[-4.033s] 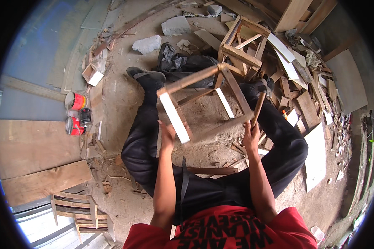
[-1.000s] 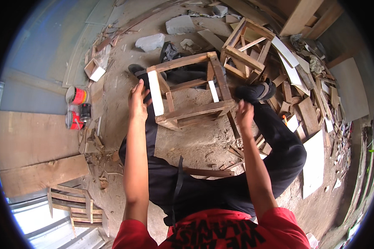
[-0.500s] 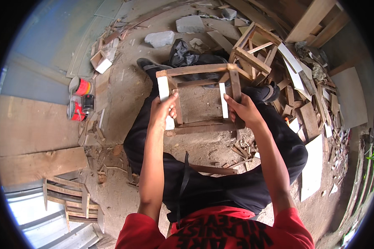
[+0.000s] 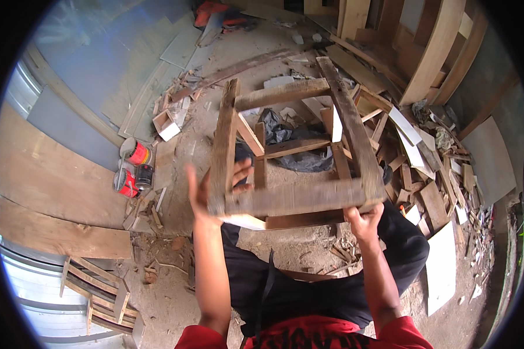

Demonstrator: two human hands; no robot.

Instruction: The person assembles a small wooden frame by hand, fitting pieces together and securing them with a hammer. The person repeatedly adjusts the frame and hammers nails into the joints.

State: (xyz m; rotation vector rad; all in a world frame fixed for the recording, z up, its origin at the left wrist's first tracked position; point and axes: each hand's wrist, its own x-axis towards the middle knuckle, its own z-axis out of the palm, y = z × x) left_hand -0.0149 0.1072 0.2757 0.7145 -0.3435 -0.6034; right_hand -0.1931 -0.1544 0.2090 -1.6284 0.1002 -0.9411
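A small wooden stool frame (image 4: 294,199) with worn brown rails and legs is held up, tilted, between my hands. White faces show on some of its inner pieces. My right hand (image 4: 365,222) is closed on the frame's near right corner, fingers folded under the rail. At the near left corner my left hand (image 4: 200,196) has its fingers spread, thumb on one side of the leg and fingers on the other; it is slightly blurred. Behind the frame lies a black plastic bag (image 4: 305,160) on the ground.
Another wooden frame and a heap of wood scraps (image 4: 432,203) lie at the right. Paint cans (image 4: 135,152) stand at the left beside a plywood sheet (image 4: 58,168). A slatted wooden piece (image 4: 102,294) is at the lower left. Long planks (image 4: 434,52) lean at the far right.
The frame has been turned and raised toward me, its legs now pointing up and away. My left hand has loosened and spread its fingers; my right hand has shifted to the near corner.
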